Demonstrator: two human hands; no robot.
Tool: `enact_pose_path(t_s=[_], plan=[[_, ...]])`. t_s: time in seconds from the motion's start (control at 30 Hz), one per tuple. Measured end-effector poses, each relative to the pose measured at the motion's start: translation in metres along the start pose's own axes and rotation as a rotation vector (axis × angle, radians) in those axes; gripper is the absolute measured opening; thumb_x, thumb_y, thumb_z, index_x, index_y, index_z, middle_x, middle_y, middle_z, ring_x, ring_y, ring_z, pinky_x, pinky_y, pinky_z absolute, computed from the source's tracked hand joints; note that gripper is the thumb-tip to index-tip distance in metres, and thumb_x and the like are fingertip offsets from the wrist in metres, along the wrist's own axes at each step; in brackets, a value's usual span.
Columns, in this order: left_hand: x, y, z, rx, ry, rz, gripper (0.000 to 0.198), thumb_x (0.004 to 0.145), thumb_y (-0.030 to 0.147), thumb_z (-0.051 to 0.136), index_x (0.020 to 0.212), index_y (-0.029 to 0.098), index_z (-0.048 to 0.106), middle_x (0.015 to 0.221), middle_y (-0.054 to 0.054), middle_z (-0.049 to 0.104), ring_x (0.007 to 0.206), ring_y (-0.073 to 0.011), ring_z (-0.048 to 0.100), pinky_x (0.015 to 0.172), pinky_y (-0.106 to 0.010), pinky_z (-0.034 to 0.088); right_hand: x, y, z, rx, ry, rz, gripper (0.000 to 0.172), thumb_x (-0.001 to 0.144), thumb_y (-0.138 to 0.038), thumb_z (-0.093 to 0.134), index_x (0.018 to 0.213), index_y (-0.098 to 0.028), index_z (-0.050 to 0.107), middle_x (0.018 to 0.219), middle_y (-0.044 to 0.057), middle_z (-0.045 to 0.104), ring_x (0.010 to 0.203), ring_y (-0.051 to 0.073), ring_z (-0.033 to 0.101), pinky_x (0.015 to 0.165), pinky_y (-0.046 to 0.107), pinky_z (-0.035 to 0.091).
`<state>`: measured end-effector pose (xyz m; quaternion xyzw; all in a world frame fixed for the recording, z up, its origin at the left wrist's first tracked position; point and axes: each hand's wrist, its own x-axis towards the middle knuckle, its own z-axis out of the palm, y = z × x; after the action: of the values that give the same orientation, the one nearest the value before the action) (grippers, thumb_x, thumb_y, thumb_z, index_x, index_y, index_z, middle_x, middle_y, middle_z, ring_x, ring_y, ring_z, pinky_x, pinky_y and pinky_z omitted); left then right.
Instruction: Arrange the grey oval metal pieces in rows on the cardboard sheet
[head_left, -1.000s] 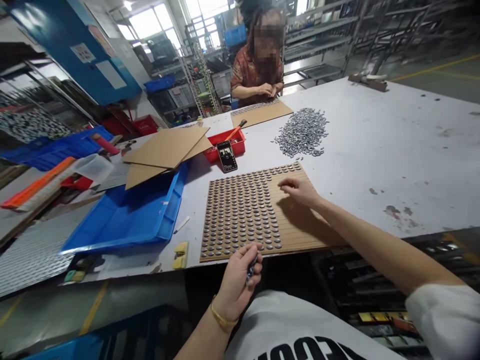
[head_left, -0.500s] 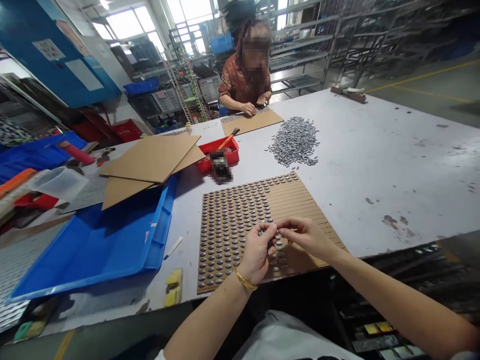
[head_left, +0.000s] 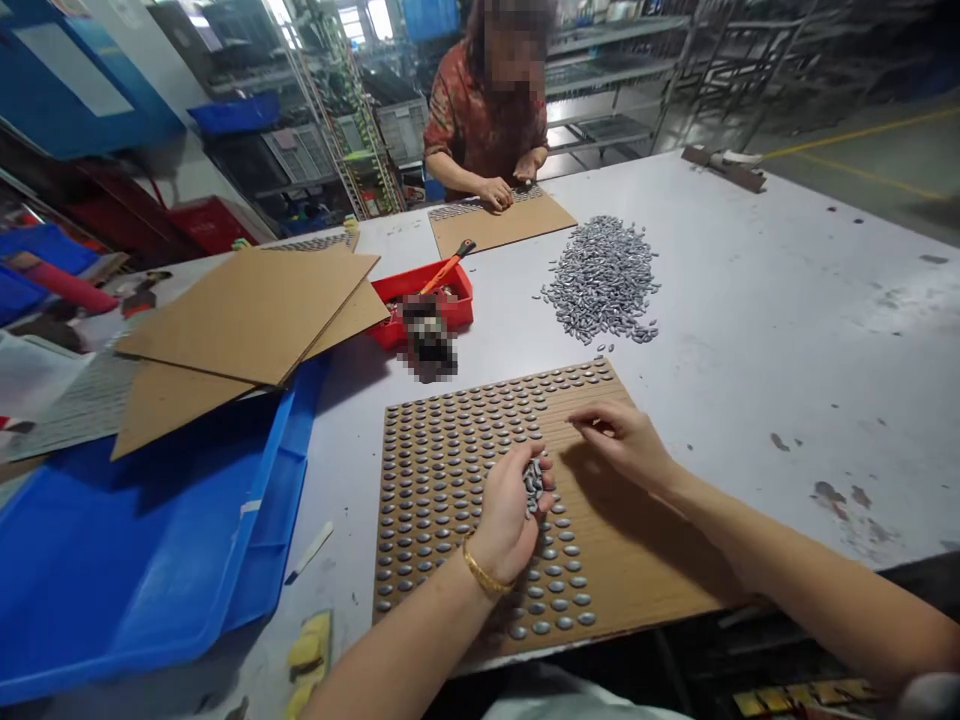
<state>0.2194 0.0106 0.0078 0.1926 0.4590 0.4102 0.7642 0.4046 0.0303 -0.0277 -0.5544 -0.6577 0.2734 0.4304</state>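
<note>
Directly below the wearer's view, a grooved cardboard board (head_left: 652,560) lies flat on a pale, scuffed desk (head_left: 795,340). Neat rows of small grey oval pieces (head_left: 450,480) cover the far and left areas of the board, while bare grooves show across its near right area.

The left hand (head_left: 504,525), with a gold bangle (head_left: 484,565) at its wrist, sits over the middle of the board, its grip curled closed around a small cluster of the pieces, some visible between the fingers. Just to its right, the right hand (head_left: 619,440) hovers close above the bare grooves. Its thumb and forefinger are drawn together in a pinch, and whether a piece lies between them is too small to tell.

Beyond the board's far edge lies a loose heap of pieces (head_left: 602,280). Also beyond that edge, to the left of the heap, is a red tray (head_left: 457,310) holding an orange-handled tool (head_left: 448,265), with a pixelated object (head_left: 429,340) at its front. Left of the board are a blue plastic tray (head_left: 150,590), partly under stacked cardboard sheets (head_left: 247,310), and yellow pads (head_left: 307,650) just beside its near corner. Far beyond the board, a co-worker (head_left: 480,130) in a patterned red top rests both hands on a second cardboard board (head_left: 499,228).
</note>
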Motion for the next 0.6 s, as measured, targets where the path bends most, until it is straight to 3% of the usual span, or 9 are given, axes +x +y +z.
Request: enact_pose_path(t_s=[0.07,0.17,0.37,0.6], plan=[[0.004,0.004,-0.003,-0.026,0.016,-0.04,0.02,0.077,0.019,0.055,0.096,0.011,0.059,0.079,-0.005,0.056,0.059,-0.0081,0.052,0.04,-0.016,0.031,0.021,0.019,-0.001,-0.267,0.011,-0.224,0.016,0.088,-0.019,0.051,0.091,-0.019,0.067,0.09,0.007,0.066,0.081,0.017,0.061,0.071,0.029,0.049],[0.006,0.007,-0.004,-0.055,0.007,-0.101,0.023,0.074,0.011,0.055,0.097,0.012,0.058,0.08,-0.004,0.058,0.06,-0.0086,0.053,0.041,-0.016,0.033,0.045,0.039,0.004,-0.438,-0.031,-0.37,0.019,0.089,-0.016,0.046,0.091,-0.018,0.065,0.091,0.008,0.065,0.081,0.017,0.06,0.073,0.03,0.049],[0.009,0.007,0.002,-0.034,0.015,-0.151,0.02,0.079,0.018,0.06,0.098,0.015,0.054,0.08,-0.004,0.06,0.06,-0.0089,0.054,0.042,-0.015,0.035,0.059,0.053,0.013,-0.493,-0.136,-0.423,0.021,0.089,-0.012,0.044,0.088,-0.018,0.065,0.086,0.007,0.062,0.076,0.016,0.056,0.068,0.027,0.047],[0.012,0.004,0.005,-0.033,-0.025,-0.146,0.021,0.079,0.028,0.065,0.094,0.015,0.058,0.074,-0.001,0.057,0.057,-0.0065,0.05,0.042,-0.014,0.033,0.06,0.05,0.007,-0.536,-0.208,-0.449,0.024,0.089,-0.012,0.042,0.09,-0.018,0.065,0.089,0.009,0.062,0.084,0.019,0.056,0.075,0.031,0.047]])
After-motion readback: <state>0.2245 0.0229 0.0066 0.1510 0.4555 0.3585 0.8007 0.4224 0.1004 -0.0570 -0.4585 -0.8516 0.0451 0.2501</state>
